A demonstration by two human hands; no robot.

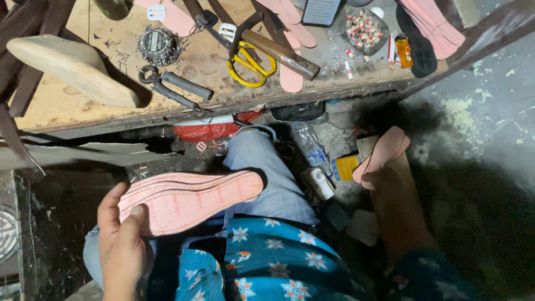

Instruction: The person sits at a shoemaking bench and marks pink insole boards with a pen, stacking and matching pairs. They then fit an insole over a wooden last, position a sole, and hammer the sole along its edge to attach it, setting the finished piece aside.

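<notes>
My left hand [120, 237] grips the heel end of a stack of pink shoe insoles [192, 198], which lies across my knee in blue jeans [267, 167]. My right hand [384, 181] reaches down to the right over the dark floor and holds another pink insole [387, 149] by its end. Below both hands is a blue flowered shirt [278, 259].
A wooden workbench [67, 106] runs across the top with a wooden shoe last [72, 67], black pincers [173, 83], yellow scissors [251, 64], a hammer [278, 53], a tin of nails [157, 44] and more pink insoles [432, 22]. A plastic bottle [309, 145] and small boxes lie underneath.
</notes>
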